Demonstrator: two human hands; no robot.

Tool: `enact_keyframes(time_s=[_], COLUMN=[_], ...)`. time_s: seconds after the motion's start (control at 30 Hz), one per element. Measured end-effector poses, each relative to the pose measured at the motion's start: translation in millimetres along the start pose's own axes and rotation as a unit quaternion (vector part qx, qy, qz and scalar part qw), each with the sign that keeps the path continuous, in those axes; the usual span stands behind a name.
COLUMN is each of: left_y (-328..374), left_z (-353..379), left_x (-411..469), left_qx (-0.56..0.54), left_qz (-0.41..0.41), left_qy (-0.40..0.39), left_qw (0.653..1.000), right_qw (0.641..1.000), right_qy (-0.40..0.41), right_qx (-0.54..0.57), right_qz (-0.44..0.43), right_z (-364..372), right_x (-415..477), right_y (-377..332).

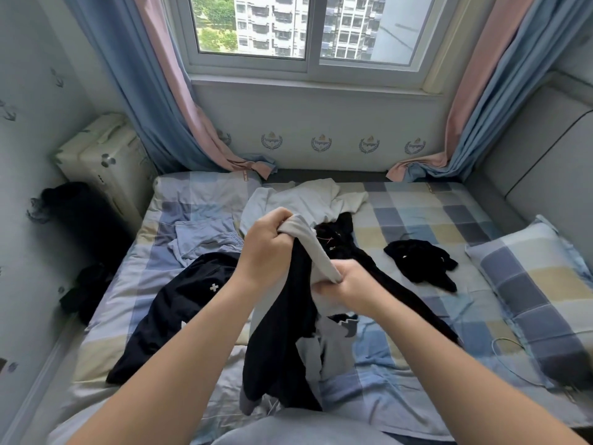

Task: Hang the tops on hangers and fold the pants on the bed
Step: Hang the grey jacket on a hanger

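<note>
We find the left hand (pixel 266 248) clenched round the grey edge of a grey-and-black garment (pixel 279 342), and the right hand (pixel 349 287) pinching that edge lower down. The garment hangs above the bed (pixel 417 213).

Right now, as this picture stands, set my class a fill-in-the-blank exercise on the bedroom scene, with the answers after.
1. The left hand and right hand grip one black-and-grey garment above the ____.
2. The dark garment beside the left arm bears a white ____.
3. The pillow lies on the person's ____ side.
4. Near the window lies a crumpled ____ top.
Answers: bed; cross; right; white.
</note>
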State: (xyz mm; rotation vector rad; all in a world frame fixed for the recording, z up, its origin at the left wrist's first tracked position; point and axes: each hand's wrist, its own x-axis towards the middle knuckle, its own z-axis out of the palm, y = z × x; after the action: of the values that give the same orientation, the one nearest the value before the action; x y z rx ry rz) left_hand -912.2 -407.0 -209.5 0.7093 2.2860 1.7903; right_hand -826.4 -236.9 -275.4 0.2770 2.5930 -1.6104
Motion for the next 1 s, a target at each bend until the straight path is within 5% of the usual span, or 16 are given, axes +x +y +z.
enact_keyframes(time_s=[0.27,0.43,0.7,0.87,1.0], left_y=[2.3,-20.4,-74.5,-73.6,-80.3], left_z=[-12.0,-31.7,-31.1,-13.1,-3.9], left_x=[0.9,9.4,-4.6,-19.0,-12.4], left_qx=[-0.053,0.012,0.171,0.104,-0.109], left_qz=[-0.039,-0.102,-0.202,-0.262,-0.343], left_qy=[0.033,0.032,-0.211,-0.413,-0.359], left_qw=[0.997,0.994,0.941,0.866,0.861], right_qw=[0.987,0.989,0.984,0.987,0.985], right_qy=[-0.037,0.079,0.157,0.125,0.101], right_qx=[0.004,0.049,0.072,0.102,0.130], right_qz=[0.156,0.116,0.032,-0.025,-0.050], right_z=[39.5,16.1,-40.4,-46.2,-37.6], right_x=[2.2,11.0,12.5,7.4,-6.7], right_y=[61.0,54.0,6.0,-27.4,-48.8])
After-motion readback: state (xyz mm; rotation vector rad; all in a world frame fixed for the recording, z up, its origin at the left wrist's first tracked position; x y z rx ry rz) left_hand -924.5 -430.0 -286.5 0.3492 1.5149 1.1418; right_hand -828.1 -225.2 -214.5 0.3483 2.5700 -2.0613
